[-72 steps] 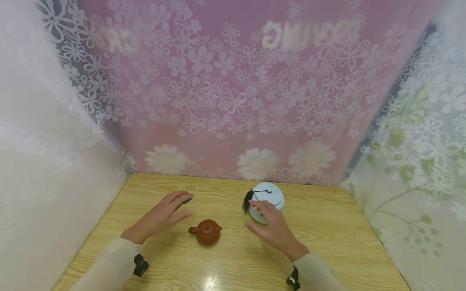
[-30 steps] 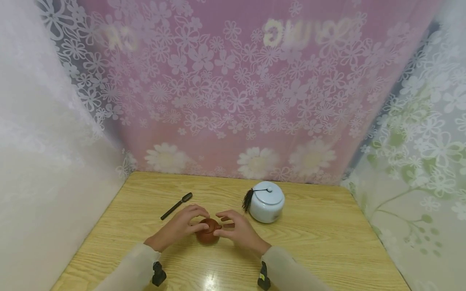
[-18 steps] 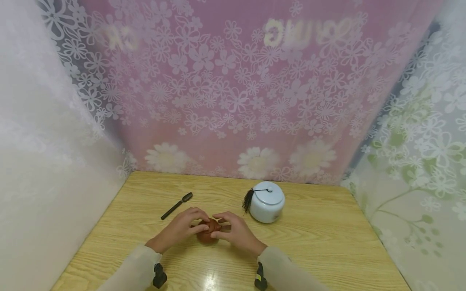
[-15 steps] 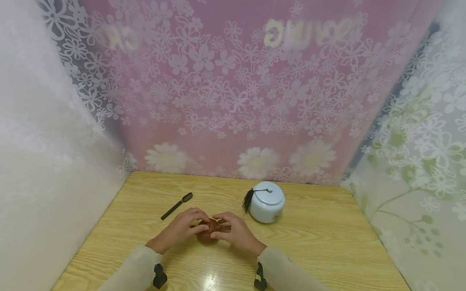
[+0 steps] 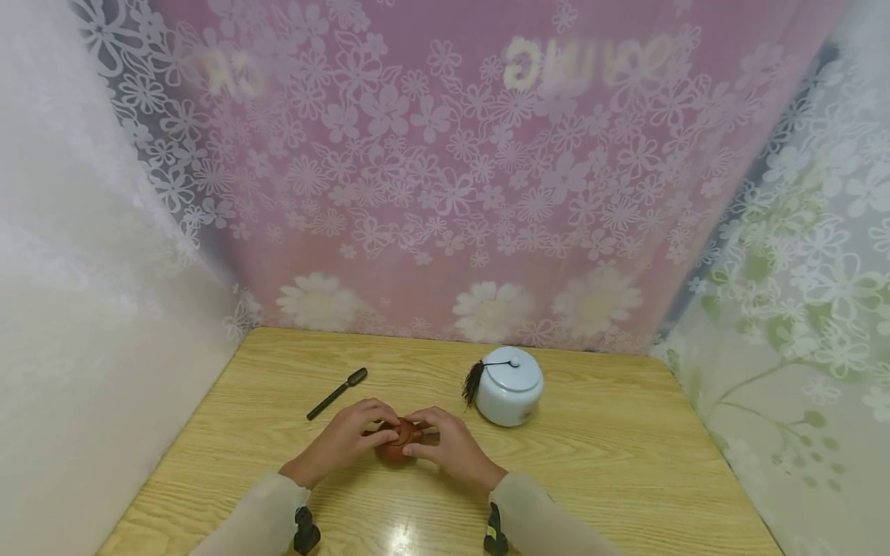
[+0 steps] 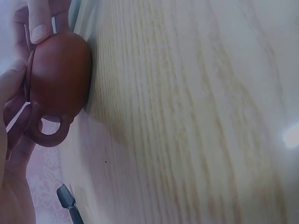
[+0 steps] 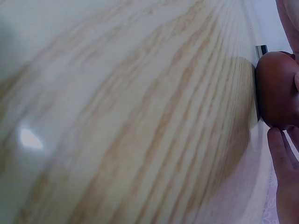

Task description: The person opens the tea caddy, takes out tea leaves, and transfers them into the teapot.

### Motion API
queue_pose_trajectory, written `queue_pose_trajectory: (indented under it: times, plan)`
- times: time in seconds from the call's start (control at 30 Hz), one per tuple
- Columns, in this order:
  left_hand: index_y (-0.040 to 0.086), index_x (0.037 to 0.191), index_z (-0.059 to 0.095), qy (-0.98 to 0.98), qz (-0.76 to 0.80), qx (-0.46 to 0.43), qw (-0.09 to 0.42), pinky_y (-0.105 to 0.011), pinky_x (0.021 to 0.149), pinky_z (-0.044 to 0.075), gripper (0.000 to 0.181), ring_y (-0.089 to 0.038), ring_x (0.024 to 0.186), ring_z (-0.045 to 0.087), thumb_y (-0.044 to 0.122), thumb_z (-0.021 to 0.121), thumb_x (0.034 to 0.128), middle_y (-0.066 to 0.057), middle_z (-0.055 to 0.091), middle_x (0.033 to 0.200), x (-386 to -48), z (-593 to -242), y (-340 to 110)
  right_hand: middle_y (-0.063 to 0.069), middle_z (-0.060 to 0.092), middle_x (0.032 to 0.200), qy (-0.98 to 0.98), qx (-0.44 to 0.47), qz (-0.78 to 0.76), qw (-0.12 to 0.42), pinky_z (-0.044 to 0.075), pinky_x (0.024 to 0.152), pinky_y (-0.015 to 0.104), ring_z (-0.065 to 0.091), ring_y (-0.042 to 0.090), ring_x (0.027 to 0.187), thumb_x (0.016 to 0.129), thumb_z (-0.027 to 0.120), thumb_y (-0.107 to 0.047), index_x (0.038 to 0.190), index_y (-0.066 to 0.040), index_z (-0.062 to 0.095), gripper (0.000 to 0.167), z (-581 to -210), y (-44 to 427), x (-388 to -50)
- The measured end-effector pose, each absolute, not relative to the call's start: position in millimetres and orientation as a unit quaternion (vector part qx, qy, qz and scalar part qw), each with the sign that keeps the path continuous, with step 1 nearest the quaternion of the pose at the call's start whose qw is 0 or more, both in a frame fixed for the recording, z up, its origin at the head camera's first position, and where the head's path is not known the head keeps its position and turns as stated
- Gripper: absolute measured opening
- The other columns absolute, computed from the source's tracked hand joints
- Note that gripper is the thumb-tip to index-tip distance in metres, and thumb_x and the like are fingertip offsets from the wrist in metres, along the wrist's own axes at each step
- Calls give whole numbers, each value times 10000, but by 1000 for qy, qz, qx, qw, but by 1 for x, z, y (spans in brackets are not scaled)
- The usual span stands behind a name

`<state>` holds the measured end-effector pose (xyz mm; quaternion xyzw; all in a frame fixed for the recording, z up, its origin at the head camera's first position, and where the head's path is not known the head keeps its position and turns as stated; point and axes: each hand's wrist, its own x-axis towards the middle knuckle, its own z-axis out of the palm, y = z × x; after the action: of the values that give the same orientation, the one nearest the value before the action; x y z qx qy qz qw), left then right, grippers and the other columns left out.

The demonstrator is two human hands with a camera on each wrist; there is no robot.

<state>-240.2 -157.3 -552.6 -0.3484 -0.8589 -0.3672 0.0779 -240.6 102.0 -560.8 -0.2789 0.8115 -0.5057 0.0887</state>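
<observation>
A small reddish-brown clay teapot (image 5: 394,457) stands on the wooden table, between both hands. My left hand (image 5: 344,437) reaches over it from the left and pinches its lid (image 5: 402,438) with thumb and fingers; the lid's knob is hidden. On the spout side, my right hand (image 5: 452,446) holds the pot body, thumb at the near side and fingers at the far side. In the left wrist view the teapot's loop handle (image 6: 50,139) is free of the fingers. The right wrist view shows fingertips (image 7: 279,140) touching the teapot's rounded body (image 7: 276,88).
A pale blue lidded jar (image 5: 511,398) with a dark tassel (image 5: 473,384) stands behind the right hand. A slim black scoop-like tool (image 5: 337,394) lies beyond the left hand. Floral cloth (image 5: 445,193) hangs behind the table (image 5: 612,448), with pale sheets on both sides.
Both hands have come inward from apart to the teapot and taken hold of it, uncovering the black tool. Over the last half second they barely move. Jar and tool stay put.
</observation>
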Motion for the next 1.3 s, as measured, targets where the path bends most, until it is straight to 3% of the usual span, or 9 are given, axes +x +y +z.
queue_pose_trajectory:
  times: [0.5, 0.73, 1.03, 1.3]
  plan:
    - [192, 1173, 800, -856, -378, -339, 100, -320, 886, 648, 159, -141, 1118, 730, 197, 790, 1015, 62, 730, 1233, -239, -551, -158, 23, 683, 1326, 812, -279, -505, 88, 596, 987, 217, 704, 177, 1194, 1000, 821, -276, 1436, -178, 693, 465, -558, 102, -238]
    - [221, 1179, 805, -863, -371, -321, 119, -402, 927, 642, 176, -161, 1144, 727, 190, 801, 1006, 59, 744, 1245, -239, -544, -164, 86, 678, 1351, 812, -279, -506, 90, 609, 993, 252, 713, 250, 1206, 1003, 819, -271, 1443, -116, 682, 486, -558, 102, -239]
    - [225, 1172, 816, -875, -349, -297, 155, -430, 946, 640, 198, -186, 1148, 744, 203, 838, 977, 50, 766, 1236, -245, -529, -181, 56, 681, 1340, 815, -270, -505, 88, 601, 981, 226, 705, 233, 1202, 985, 840, -271, 1428, -127, 701, 487, -559, 101, -239]
    - [229, 1183, 811, -886, -342, -275, 150, -468, 946, 637, 206, -198, 1147, 743, 210, 832, 980, 62, 760, 1221, -247, -528, -203, 66, 682, 1353, 814, -265, -509, 89, 603, 985, 232, 706, 273, 1214, 983, 845, -269, 1434, -90, 695, 508, -556, 100, -237]
